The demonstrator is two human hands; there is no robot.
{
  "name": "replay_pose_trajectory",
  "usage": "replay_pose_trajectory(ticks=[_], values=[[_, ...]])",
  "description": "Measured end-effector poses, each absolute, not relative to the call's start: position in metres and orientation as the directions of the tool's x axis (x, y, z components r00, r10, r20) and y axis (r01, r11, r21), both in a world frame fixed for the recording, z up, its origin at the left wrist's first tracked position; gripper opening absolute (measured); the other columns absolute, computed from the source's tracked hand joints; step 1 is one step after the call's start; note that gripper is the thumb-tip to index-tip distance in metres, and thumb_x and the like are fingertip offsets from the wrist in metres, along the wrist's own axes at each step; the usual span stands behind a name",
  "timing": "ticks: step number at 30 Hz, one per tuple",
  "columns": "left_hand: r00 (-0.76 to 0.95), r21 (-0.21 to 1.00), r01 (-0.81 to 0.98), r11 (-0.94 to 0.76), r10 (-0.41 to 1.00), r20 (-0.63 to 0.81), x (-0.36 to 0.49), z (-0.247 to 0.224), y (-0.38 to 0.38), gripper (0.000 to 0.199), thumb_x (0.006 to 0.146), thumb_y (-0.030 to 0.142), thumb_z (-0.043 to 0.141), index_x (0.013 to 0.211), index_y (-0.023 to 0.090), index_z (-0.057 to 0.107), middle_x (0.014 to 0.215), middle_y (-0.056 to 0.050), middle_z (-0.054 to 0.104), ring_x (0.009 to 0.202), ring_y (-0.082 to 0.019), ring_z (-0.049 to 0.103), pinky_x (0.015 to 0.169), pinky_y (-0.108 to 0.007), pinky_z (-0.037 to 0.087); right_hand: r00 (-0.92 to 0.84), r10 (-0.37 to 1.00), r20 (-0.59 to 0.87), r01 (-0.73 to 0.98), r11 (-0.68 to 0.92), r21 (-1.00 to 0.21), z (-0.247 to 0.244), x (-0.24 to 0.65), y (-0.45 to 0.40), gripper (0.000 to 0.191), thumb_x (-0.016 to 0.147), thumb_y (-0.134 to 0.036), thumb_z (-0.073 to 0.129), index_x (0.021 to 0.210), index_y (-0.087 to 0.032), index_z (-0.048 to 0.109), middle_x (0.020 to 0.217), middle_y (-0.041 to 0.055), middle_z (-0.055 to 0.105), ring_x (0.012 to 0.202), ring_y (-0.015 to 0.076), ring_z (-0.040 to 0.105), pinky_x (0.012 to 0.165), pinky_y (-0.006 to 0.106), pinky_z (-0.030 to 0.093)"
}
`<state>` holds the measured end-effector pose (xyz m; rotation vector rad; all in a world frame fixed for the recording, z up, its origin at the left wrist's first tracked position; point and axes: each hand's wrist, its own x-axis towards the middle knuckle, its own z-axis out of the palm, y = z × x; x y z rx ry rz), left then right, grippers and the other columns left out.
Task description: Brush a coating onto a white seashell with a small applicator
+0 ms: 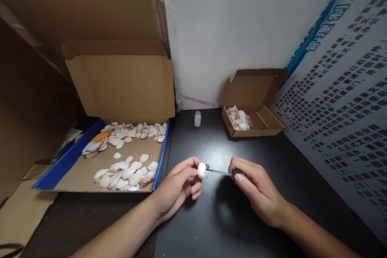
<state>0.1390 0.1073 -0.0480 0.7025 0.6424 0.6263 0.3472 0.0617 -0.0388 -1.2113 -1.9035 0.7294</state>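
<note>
Between the thumb and fingers of my left hand (181, 181) is a small white ribbed shell (202, 171), held above the dark table. My right hand (260, 189) grips the black handle of a thin metal-shafted tool (220, 172). The tool points left, and its tip is at the right side of the shell. A small dark round piece (207, 166) shows beside the tip; what it is, I cannot tell.
A blue-edged cardboard box (164, 145) with many shells (128, 173) stands open at left. Behind my hands is a small glass bottle (197, 119). A smaller open box (256, 132) holds shells at back right, near a printed board (341, 88).
</note>
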Motion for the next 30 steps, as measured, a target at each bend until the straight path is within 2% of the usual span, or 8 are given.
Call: replay_pose_trajectory(ticks=[4,8,11,15,20,25,30], values=[[0.631,0.74,-0.303,0.601,0.708,-0.316,0.1389,-0.048,0.1081,0.01,0.08,0.021,0.058,0.084,0.016,0.051,0.072,0.002,0.045,0.051,-0.005,0.04,0.05,-0.021,0.033,-0.217,0.939,0.267,0.546,0.343,-0.764,-0.0396,0.3475,0.0636,0.03,0.098,-0.032,0.038,0.07,-0.019,0.039,0.065,-0.0008,0.044,0.06,0.0143,0.042,0.057,0.027,0.03],[0.626,0.736,-0.312,0.601,0.713,-0.316,0.1392,-0.048,0.1087,0.012,0.08,0.022,0.061,0.083,0.015,0.052,0.073,0.002,0.043,0.053,-0.005,0.04,0.05,-0.021,0.033,-0.205,0.932,0.301,0.502,0.364,-0.785,-0.0406,0.3473,0.0653,0.033,0.099,-0.035,0.035,0.07,-0.02,0.04,0.064,-0.0007,0.043,0.059,0.0148,0.042,0.057,0.028,0.03],[0.62,0.746,-0.318,0.585,0.724,-0.304,0.1393,-0.0485,0.1089,0.01,0.081,0.022,0.06,0.083,0.015,0.053,0.076,0.001,0.043,0.055,-0.006,0.04,0.05,-0.021,0.035,-0.24,0.937,0.256,0.51,0.346,-0.788,-0.0419,0.3461,0.0653,0.031,0.099,-0.035,0.037,0.072,-0.019,0.041,0.067,-0.0005,0.046,0.061,0.0148,0.044,0.058,0.027,0.031],[0.612,0.753,-0.319,0.576,0.731,-0.3,0.1393,-0.0485,0.1082,0.009,0.081,0.02,0.059,0.084,0.014,0.053,0.081,0.0,0.043,0.056,-0.006,0.04,0.05,-0.021,0.036,-0.167,0.961,0.222,0.529,0.277,-0.802,-0.043,0.3459,0.0662,0.033,0.099,-0.035,0.036,0.07,-0.019,0.04,0.066,-0.001,0.044,0.061,0.0144,0.043,0.058,0.027,0.031],[0.619,0.761,-0.304,0.573,0.726,-0.299,0.1397,-0.0498,0.108,0.012,0.08,0.02,0.061,0.085,0.015,0.051,0.081,0.001,0.043,0.055,-0.005,0.039,0.05,-0.021,0.035,-0.257,0.939,0.231,0.504,0.334,-0.797,-0.0423,0.3444,0.0658,0.03,0.098,-0.034,0.038,0.072,-0.019,0.042,0.067,-0.0008,0.047,0.062,0.0144,0.044,0.059,0.027,0.032],[0.623,0.758,-0.297,0.581,0.719,-0.308,0.1402,-0.0516,0.1098,0.015,0.079,0.021,0.063,0.084,0.015,0.051,0.075,0.002,0.041,0.053,-0.005,0.038,0.05,-0.021,0.035,-0.16,0.962,0.221,0.546,0.273,-0.792,-0.0425,0.3449,0.0643,0.033,0.098,-0.033,0.038,0.069,-0.019,0.041,0.063,-0.0015,0.044,0.059,0.014,0.043,0.056,0.026,0.031],[0.633,0.754,-0.291,0.589,0.71,-0.31,0.1394,-0.0506,0.1088,0.014,0.079,0.019,0.062,0.084,0.015,0.05,0.073,0.003,0.041,0.053,-0.005,0.039,0.05,-0.021,0.034,-0.246,0.943,0.223,0.517,0.323,-0.793,-0.0427,0.3438,0.064,0.029,0.097,-0.032,0.039,0.072,-0.019,0.043,0.066,-0.0007,0.047,0.061,0.0144,0.044,0.058,0.026,0.032]])
